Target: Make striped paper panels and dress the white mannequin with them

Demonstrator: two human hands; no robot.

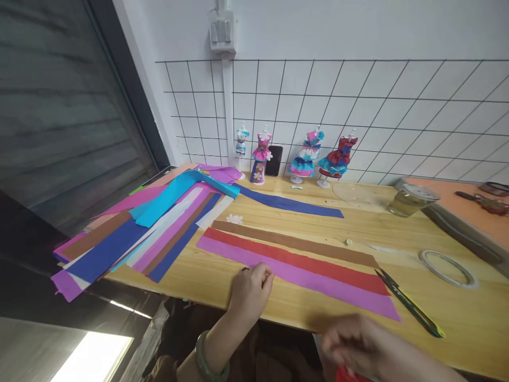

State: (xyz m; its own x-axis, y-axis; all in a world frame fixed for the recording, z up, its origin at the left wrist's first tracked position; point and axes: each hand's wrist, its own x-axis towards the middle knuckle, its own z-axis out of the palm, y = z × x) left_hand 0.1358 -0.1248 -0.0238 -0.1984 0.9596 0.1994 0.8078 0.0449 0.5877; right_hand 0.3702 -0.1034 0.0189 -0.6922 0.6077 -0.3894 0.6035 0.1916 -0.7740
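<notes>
My left hand (251, 289) rests closed at the front edge of the table, its fingertips at the lower edge of a purple strip (302, 278); whether it pinches anything is hidden. Above that strip lie a red strip (294, 259) and a brown strip (294, 242). At the bottom right, my right hand (358, 339) is blurred, with its fingers closed around something red (350, 374) that is mostly out of frame. Yellow-green snips (417, 310) with dark blades lie at the right ends of the strips.
Many coloured strips (170, 204) are piled at the left. A long blue strip (290, 203) lies behind. Along the wall stand small dress forms (306, 154) and a phone (274, 161). At the right are a tape ring (449, 269), a lidded cup (411, 200) and an orange surface (449, 193).
</notes>
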